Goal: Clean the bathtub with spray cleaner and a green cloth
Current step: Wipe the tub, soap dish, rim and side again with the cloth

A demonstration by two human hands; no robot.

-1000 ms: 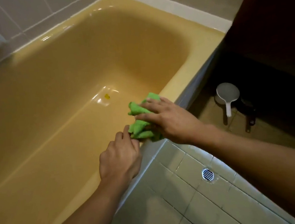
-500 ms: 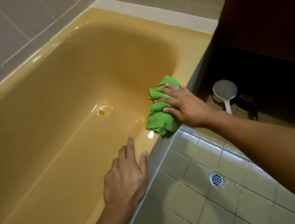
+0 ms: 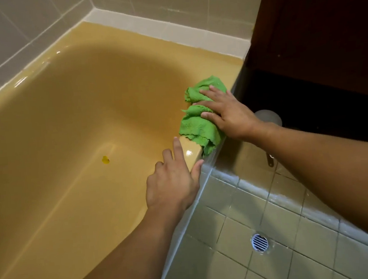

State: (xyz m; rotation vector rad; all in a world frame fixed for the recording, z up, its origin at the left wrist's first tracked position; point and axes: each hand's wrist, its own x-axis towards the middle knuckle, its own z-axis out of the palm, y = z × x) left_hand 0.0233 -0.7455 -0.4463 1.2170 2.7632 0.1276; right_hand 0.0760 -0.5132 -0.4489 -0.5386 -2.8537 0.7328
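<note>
Green cloth (image 3: pixel 196 127) sits bunched on the rim of the bathtub (image 3: pixel 193 56) under the spread right hand (image 3: pixel 227 113), mid-wipe; left hand (image 3: pixel 171 185) braces loose-fingered alongside. Next: likely firm strokes farther along.

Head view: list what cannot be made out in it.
- Grey round object: mostly behind the right forearm.
- Bathtub rim under the green cloth: covered by cloth and right hand.
- Yellow spot on the tub floor: too small to identify.
- Tub's near end: cut off by the bottom edge.
</note>
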